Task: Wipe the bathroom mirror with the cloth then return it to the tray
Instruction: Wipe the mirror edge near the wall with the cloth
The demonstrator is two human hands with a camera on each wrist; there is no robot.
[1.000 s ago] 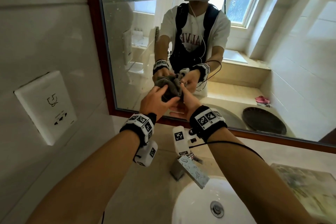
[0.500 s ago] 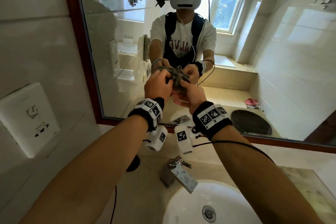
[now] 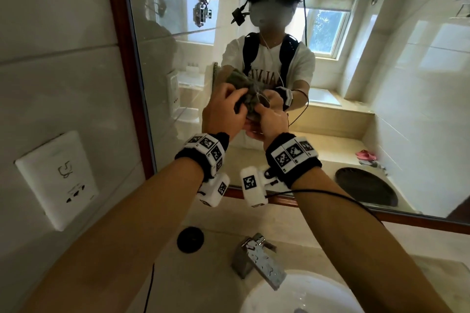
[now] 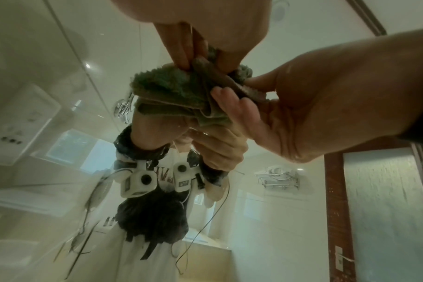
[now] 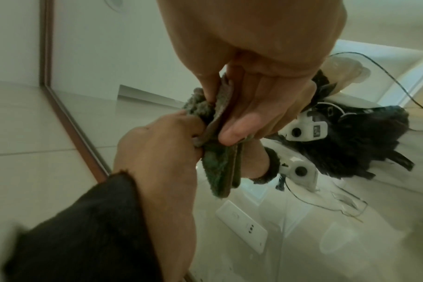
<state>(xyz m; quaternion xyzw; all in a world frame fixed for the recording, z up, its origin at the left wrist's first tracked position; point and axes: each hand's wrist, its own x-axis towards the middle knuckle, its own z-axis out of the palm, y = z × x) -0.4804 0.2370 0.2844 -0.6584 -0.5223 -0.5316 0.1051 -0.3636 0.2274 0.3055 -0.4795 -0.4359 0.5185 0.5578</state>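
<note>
Both hands have risen w/ the bunched cloth [image 3: 248, 99], now held higher in front of the mirror [image 3: 407, 84], left hand [image 3: 223, 112] & right hand [image 3: 270, 122] both gripping it, so wiping looks abt to start, not yet begun.

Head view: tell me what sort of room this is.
A bathroom, most likely in a home or hotel. A large wood-framed mirror hangs above a white sink with a chrome faucet, and the walls are tiled.
</note>
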